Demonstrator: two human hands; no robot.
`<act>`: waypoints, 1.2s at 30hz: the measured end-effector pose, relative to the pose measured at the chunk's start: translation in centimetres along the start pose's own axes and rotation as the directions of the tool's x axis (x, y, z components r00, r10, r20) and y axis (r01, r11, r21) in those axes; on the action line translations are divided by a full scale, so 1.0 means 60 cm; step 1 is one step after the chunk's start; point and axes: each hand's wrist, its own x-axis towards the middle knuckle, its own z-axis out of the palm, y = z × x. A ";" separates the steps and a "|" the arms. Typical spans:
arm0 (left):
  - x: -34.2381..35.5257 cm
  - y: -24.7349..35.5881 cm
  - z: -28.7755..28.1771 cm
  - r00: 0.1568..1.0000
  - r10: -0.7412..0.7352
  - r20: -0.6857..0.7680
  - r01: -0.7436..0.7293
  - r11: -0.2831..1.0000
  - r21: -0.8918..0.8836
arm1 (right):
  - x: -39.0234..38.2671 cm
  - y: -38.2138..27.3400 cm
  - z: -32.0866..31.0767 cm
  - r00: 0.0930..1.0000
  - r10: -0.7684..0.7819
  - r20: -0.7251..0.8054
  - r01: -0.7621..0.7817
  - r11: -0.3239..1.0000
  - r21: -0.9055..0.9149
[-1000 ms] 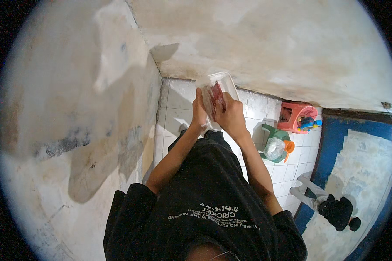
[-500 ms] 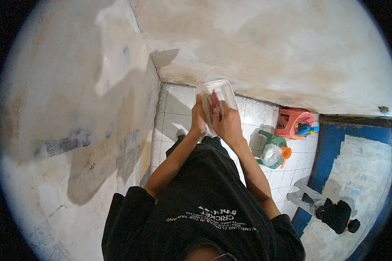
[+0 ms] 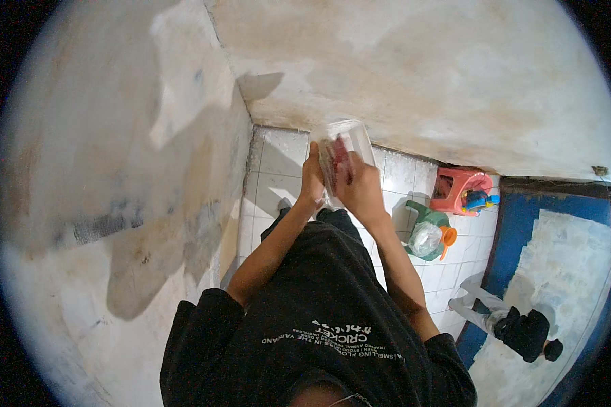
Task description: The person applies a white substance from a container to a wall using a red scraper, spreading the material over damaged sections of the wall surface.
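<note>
A white, rectangular shallow tray (image 3: 363, 139), smeared by motion, is held in front of me over the floor beside the wall. My left hand (image 3: 312, 180) grips its left side, thumb up along the edge. Over the tray's near part is my right hand (image 3: 361, 193), its fingers closed around a dark red thing (image 3: 341, 150) whose kind is too blurred to make out. Whitish material seems to lie around the red thing, but blur hides the details.
Rough, patchy plastered walls meet in a corner ahead left. On the white tiles at right stand a red plastic stool (image 3: 451, 190) and a green one (image 3: 428, 220) bearing a clear plastic bag (image 3: 425, 239) and an orange dipper (image 3: 448, 236). A person (image 3: 523, 332) is near the blue-edged door (image 3: 509, 251).
The tray and both hands have shifted slightly up and right. The tray looks more blurred, and my right hand has moved a little over it with the red thing.
</note>
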 end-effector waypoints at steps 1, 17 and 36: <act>0.008 -0.003 -0.011 1.000 0.005 0.019 -0.005 1.000 0.017 | 0.000 -0.002 0.008 0.999 -0.028 -0.021 0.028 0.999 -0.016; 0.062 -0.011 0.028 0.997 -0.052 -0.049 0.055 0.995 0.081 | 0.064 0.038 -0.046 0.994 -0.007 -0.105 0.012 0.999 0.045; 0.151 -0.070 0.109 0.999 -0.035 0.002 0.034 0.997 0.076 | 0.113 0.144 -0.119 1.000 -0.004 -0.016 0.005 0.997 0.073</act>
